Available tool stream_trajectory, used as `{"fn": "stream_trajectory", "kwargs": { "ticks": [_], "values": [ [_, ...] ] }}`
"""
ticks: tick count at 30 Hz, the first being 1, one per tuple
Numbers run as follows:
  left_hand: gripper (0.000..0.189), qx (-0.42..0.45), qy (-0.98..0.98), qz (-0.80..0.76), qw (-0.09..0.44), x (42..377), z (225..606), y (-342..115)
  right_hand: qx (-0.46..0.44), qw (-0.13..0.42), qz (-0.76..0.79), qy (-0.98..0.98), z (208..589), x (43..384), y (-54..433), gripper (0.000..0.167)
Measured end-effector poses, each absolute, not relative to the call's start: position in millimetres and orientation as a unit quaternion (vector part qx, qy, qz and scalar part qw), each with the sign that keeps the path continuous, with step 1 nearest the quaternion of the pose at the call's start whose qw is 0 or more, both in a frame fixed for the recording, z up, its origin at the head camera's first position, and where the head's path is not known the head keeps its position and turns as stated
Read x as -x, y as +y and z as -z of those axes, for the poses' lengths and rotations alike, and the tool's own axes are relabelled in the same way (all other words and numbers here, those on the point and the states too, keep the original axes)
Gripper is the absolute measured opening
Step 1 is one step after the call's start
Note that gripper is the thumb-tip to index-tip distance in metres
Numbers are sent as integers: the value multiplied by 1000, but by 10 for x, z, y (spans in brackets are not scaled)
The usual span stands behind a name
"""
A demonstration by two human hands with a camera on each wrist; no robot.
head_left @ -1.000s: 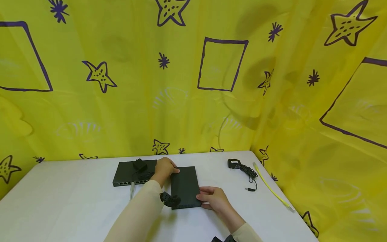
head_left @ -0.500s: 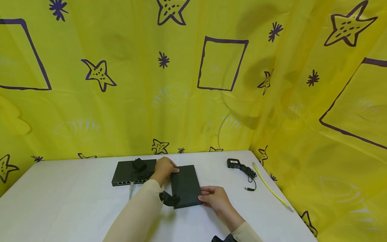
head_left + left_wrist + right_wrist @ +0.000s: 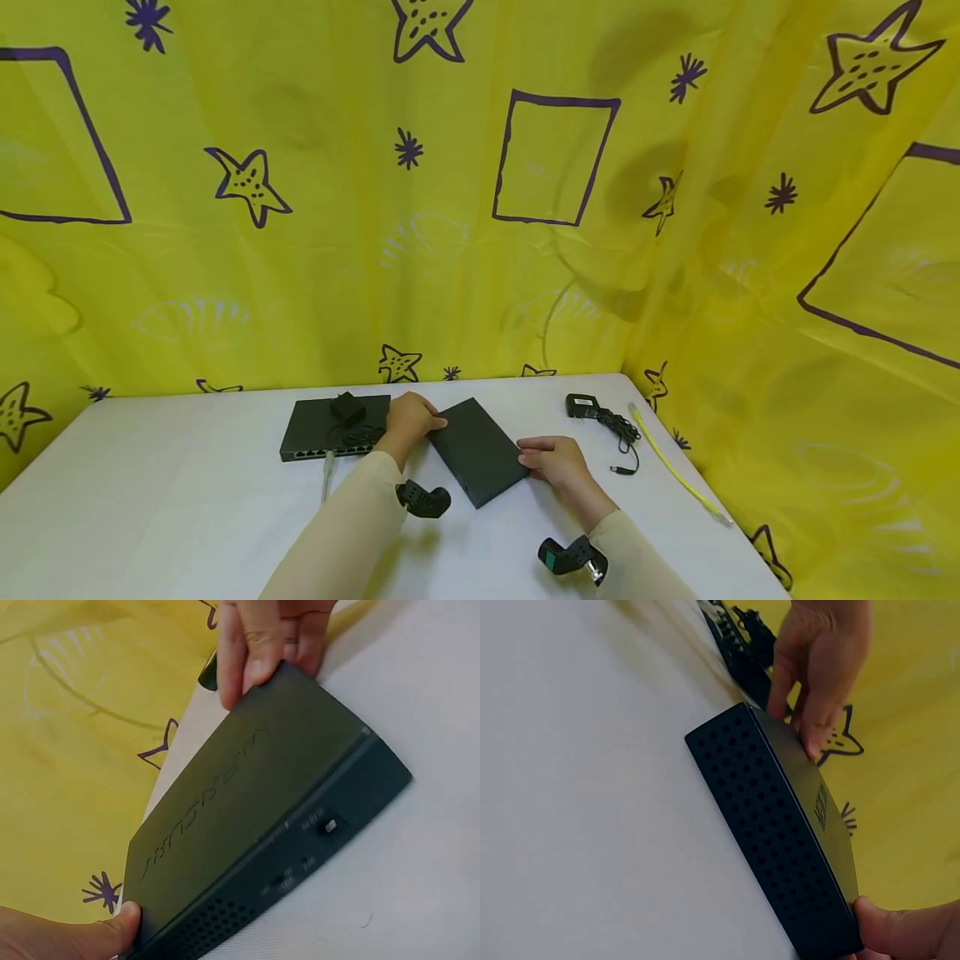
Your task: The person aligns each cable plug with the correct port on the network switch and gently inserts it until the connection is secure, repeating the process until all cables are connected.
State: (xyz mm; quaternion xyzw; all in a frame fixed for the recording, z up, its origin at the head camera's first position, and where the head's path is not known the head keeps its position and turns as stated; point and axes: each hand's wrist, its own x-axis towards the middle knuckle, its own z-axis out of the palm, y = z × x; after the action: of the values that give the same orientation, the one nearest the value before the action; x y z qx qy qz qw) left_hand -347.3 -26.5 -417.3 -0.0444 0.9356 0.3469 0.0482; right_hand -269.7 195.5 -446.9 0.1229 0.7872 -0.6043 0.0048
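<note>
A black network switch [image 3: 478,454] with raised lettering on its top lies diagonally between both hands; a small white-tabbed side switch [image 3: 331,825] shows on one side, and a panel of round vent holes [image 3: 765,817] on another. My left hand [image 3: 408,421] pinches its far left corner, thumb on top. At its right corner, my right hand [image 3: 558,462] pinches it, thumb on top and fingers partly hidden underneath. Whether the box touches the table cannot be told. Left of it, partly behind my left hand, sits a second black network switch [image 3: 307,425] with a row of ports along its near side.
A black power adapter [image 3: 347,408] with coiled cord lies on the second switch, and a grey cable [image 3: 327,475] runs from its ports. Another adapter [image 3: 582,406] and a yellow network cable [image 3: 675,471] lie at right on the white table [image 3: 165,483]. A yellow curtain [image 3: 337,250] stands behind.
The held network switch has turned counterclockwise as seen from above, its near end swinging right. My right hand has moved right and slightly away with it; my left hand has barely moved.
</note>
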Motion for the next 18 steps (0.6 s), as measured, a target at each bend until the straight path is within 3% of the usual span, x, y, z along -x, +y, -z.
{"fn": "stream_trajectory", "kwargs": {
  "ticks": [7, 18],
  "values": [
    [20, 29, 941, -334, 44, 3457, 4152, -222, -132, 2, 593, 794, 4448, 2833, 2072, 27],
    [35, -74, 919, -372, 109, 3711, 4185, -330, -137, 32, 561, 816, 4477, 2879, 2067, 26]
  ]
}}
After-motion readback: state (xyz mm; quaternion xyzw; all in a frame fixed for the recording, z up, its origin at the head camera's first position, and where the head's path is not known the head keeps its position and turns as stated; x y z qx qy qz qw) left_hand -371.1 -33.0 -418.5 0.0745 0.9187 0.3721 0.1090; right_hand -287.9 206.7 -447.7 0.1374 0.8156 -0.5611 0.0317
